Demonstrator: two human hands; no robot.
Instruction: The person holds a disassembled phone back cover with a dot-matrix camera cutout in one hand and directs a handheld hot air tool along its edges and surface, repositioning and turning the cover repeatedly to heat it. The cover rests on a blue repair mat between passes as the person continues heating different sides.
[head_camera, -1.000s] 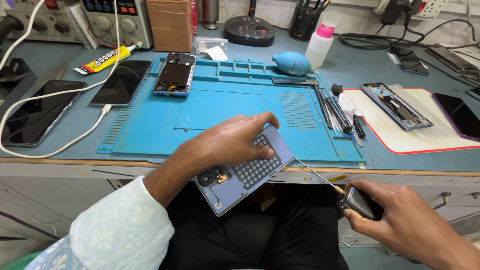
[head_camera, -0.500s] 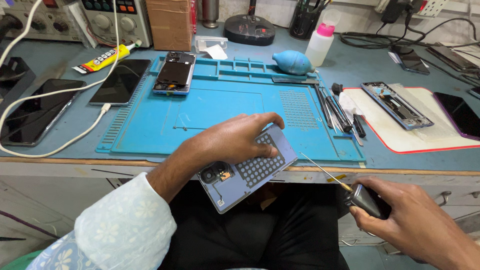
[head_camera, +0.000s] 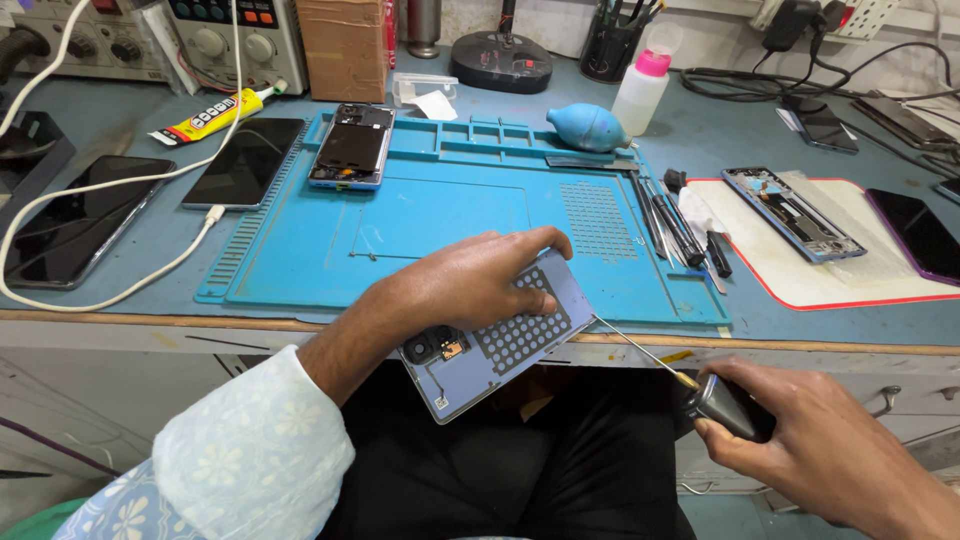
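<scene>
Matt pale-blue plastic phone back panel (head_camera: 500, 345), perforated patch smooth. Slim bright metal screwdriver shaft (head_camera: 640, 350), dark matt handle. Matt blue rubbery work mat (head_camera: 440, 215) at bench front edge; glossy black glass phone screens (head_camera: 85, 215) toward left edge. Brown cardboard box (head_camera: 345, 45) at rear edge.

Left hand (head_camera: 470, 285) gripping an opened phone back (head_camera: 500, 335) at the blue mat (head_camera: 300, 260) edge; right hand (head_camera: 810, 450) holding a screwdriver (head_camera: 690, 385), tip touching the phone.

1. Work mat (head_camera: 300, 265): on the bench, against its front edge.
2. Opened phone (head_camera: 350, 145): at the mat's back left corner.
3. Tools (head_camera: 680, 225): along the mat's right edge.
4. Phone frame (head_camera: 790, 212): on a pad (head_camera: 800, 285) right of the mat.
</scene>
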